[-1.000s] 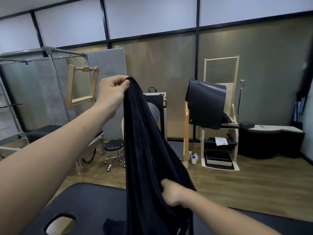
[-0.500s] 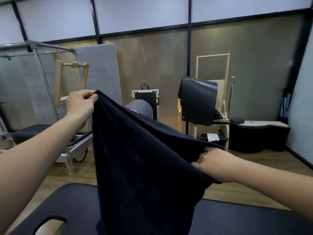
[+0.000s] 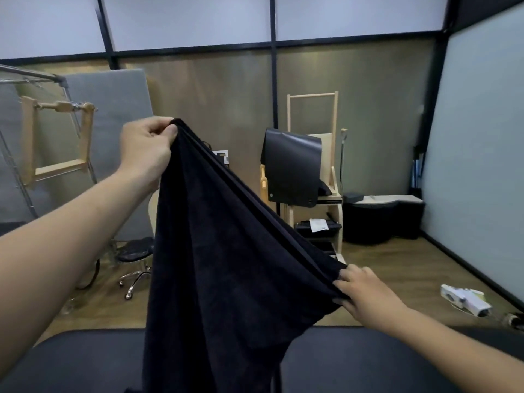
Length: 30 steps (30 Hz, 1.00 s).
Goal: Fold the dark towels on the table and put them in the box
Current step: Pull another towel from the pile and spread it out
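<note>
Fingers point(image 3: 350, 275) of the R hand point(image 3: 365, 296) pinch the lower corner of the dark towel point(image 3: 226, 265), just above the black worktop point(image 3: 368, 361). L hand point(image 3: 147, 148), higher and farther, grips the other corner w/ curled fingers. Towel's top edge runs taut between them; the rest hangs down in front of the worktop. Behind stands a stool point(image 3: 136, 251).

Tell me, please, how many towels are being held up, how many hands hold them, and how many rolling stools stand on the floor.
dark towel: 1
hands: 2, the left hand and the right hand
rolling stool: 1
Total: 4
</note>
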Available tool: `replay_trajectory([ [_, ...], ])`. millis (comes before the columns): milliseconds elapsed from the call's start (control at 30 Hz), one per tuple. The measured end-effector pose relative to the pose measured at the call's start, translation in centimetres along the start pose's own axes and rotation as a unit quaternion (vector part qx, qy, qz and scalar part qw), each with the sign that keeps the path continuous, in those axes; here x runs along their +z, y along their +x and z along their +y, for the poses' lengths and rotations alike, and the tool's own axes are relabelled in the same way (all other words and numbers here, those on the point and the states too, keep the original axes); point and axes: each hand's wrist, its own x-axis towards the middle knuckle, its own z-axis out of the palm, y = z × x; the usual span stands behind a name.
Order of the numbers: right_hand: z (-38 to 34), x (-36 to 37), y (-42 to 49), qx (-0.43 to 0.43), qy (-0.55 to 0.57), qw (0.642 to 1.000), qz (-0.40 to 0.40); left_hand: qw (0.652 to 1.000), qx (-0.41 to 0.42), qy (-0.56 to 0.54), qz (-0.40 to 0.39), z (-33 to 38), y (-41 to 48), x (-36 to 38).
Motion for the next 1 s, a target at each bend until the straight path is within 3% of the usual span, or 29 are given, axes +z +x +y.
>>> replay_trajectory([
  [133, -0.1, -0.5, 0.1, 0.142, 0.153, 0.966, 0.152, 1.0, -0.025, -0.002, 0.01, -0.9, 1.6, -0.9],
  [200, -0.1, -1.2, 0.6, 0.182, 0.136, 0.956, 0.185, 0.999, -0.047, -0.013, 0.018, -2.1, 1.5, -1.1],
  [367, 2.3, -3.3, 1.1, 0.198, -0.001, 0.966, 0.165, 0.992, -0.109, -0.026, 0.059, -5.0, 0.2, -1.2],
  [433, 2.9, -4.3, 1.5, 0.228, 0.038, 0.967, 0.109, 0.988, -0.134, -0.017, 0.072, -5.9, 0.2, -2.0],
  [500, 2.8, -5.5, 1.7, 0.244, 0.147, 0.958, 0.016, 0.988, -0.137, -0.004, 0.069, -6.5, 0.4, -2.7],
  [600, 2.3, -6.7, 2.4, 0.251, 0.288, 0.921, -0.076, 0.986, -0.145, 0.002, 0.08, -6.9, 0.6, -3.4],
  [667, 2.0, -7.6, 3.0, 0.257, 0.385, 0.882, -0.089, 0.984, -0.154, 0.003, 0.092, -7.1, 0.8, -3.8],
  [700, 2.0, -7.9, 3.3, 0.277, 0.453, 0.844, -0.08, 0.983, -0.158, 0.001, 0.097, -7.2, 0.8, -3.9],
  [800, 2.3, -8.2, 4.3, 0.372, 0.636, 0.674, -0.051, 0.983, -0.159, 0.001, 0.088, -6.6, 0.8, -3.8],
  [833, 2.4, -8.0, 4.6, 0.4, 0.651, 0.643, -0.049, 0.985, -0.15, 0.004, 0.079, -6.3, 0.8, -3.7],
  [900, 2.3, -7.6, 5.0, 0.428, 0.64, 0.635, -0.055, 0.99, -0.129, 0.007, 0.063, -5.5, 0.6, -3.4],
  [1000, 2.4, -7.0, 5.2, 0.43, 0.592, 0.678, -0.068, 0.993, -0.105, 0.012, 0.049, -4.6, 0.1, -2.9],
])
